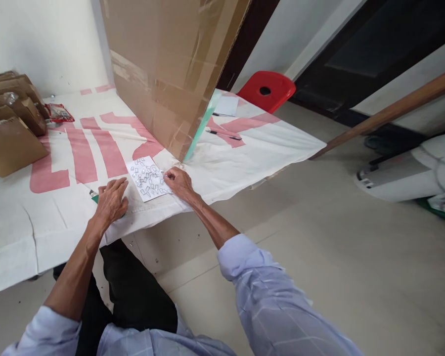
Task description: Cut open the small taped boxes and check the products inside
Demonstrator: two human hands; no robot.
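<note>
White paper (147, 180) lay left of centre; the right hand (180, 183) curled at its edge, grip unclear; the left hand (111, 200) spread palm-down.

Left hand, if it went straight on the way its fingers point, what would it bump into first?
The left hand would probably meet the left edge of the white paper first. Its height above the tablecloth is hard to judge, so it might pass over instead.

You seem to be in a makeshift workroom: 1 large taped cardboard box (159, 64) and smaller cartons (13, 143) share your cloth-covered table (15, 217) above tiled floor (282, 257).
</note>
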